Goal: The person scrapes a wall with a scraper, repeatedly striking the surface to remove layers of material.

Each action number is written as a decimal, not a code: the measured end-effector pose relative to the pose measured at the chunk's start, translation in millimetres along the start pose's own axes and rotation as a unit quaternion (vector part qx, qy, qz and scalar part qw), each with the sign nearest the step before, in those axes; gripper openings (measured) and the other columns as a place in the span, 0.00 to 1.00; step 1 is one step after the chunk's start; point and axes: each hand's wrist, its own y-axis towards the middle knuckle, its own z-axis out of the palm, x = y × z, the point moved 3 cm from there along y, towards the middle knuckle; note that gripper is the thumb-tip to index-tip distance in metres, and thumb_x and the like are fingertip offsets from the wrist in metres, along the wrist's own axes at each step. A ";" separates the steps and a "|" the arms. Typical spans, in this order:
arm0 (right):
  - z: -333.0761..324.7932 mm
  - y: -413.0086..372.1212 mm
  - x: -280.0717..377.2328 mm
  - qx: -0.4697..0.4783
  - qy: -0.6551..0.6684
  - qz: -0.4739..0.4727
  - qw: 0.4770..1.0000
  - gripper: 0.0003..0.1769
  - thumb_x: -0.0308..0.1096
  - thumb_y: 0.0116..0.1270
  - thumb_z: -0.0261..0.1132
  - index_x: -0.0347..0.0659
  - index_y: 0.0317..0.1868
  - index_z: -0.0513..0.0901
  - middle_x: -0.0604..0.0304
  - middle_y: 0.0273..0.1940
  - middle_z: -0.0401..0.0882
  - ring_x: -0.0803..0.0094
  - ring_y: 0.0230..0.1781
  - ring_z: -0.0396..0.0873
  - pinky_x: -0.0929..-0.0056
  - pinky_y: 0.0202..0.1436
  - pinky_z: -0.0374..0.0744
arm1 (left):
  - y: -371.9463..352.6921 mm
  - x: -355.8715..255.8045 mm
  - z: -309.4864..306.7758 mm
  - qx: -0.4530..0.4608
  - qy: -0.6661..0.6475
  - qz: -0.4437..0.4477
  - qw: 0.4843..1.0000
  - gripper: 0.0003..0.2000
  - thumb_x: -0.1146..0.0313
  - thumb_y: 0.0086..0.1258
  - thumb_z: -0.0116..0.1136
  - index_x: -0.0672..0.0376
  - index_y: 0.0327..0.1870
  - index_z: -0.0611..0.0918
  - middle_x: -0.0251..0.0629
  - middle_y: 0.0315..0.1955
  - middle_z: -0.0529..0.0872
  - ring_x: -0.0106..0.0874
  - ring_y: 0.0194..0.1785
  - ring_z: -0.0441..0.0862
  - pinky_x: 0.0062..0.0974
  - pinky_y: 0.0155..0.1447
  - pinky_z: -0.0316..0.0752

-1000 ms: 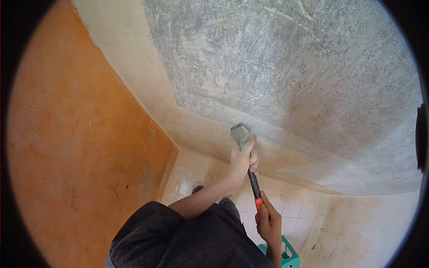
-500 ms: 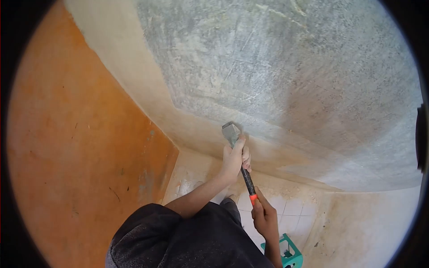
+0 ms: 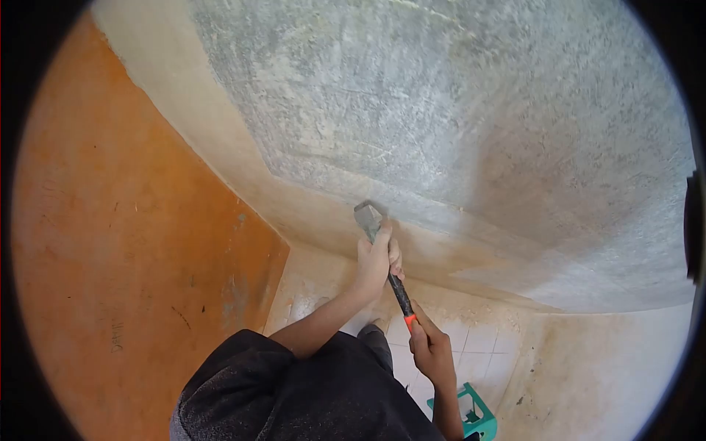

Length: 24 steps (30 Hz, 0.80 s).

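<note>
A long-handled scraper [image 3: 400, 295] slants up and away from my body, with a dusty grey head and a black handle that has a red-orange band. My left hand [image 3: 376, 259] is wrapped round its upper part, just below the head. Lower down, my right hand [image 3: 432, 351] grips the handle by the red-orange band. The scraper's head is against or very close to the wall [image 3: 353, 95], where a mottled grey area borders a beige strip. Its working edge is too small to make out.
An orange wall [image 3: 140, 242] meets the worked wall at a corner on the left. Below lies a white tiled floor [image 3: 478, 340] with crumbs and debris along the wall's foot. A green plastic stool [image 3: 482, 419] stands at the lower right, close to my right arm.
The scraper and both hands appear slightly further left, while the view itself has shifted a little. Both hands keep their hold on the scraper.
</note>
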 end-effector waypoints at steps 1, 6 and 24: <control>-1.0 -1.3 -5.1 -0.001 0.002 0.003 1.000 0.23 0.34 0.77 0.54 0.42 0.70 0.73 0.64 0.21 0.70 0.81 0.22 0.68 0.78 0.29 0.71 | -0.2 0.2 -0.3 -0.008 0.010 0.011 1.000 0.21 0.52 0.78 0.48 0.50 0.23 0.63 0.25 0.11 0.61 0.22 0.12 0.64 0.27 0.18 0.68; -7.4 5.2 -3.4 0.006 0.001 -0.022 1.000 0.23 0.33 0.78 0.52 0.37 0.70 0.72 0.69 0.21 0.66 0.84 0.21 0.64 0.80 0.26 0.67 | 2.2 8.4 3.6 -0.015 0.001 0.017 1.000 0.21 0.52 0.78 0.49 0.51 0.24 0.64 0.26 0.11 0.62 0.21 0.11 0.64 0.27 0.17 0.67; -13.8 8.9 -5.5 -0.009 -0.007 -0.050 0.999 0.22 0.31 0.74 0.56 0.38 0.66 0.76 0.49 0.26 0.78 0.74 0.21 0.72 0.75 0.29 0.74 | -4.0 3.0 23.5 -0.046 -0.026 0.024 0.998 0.20 0.57 0.76 0.48 0.49 0.20 0.63 0.24 0.10 0.60 0.20 0.10 0.62 0.22 0.14 0.62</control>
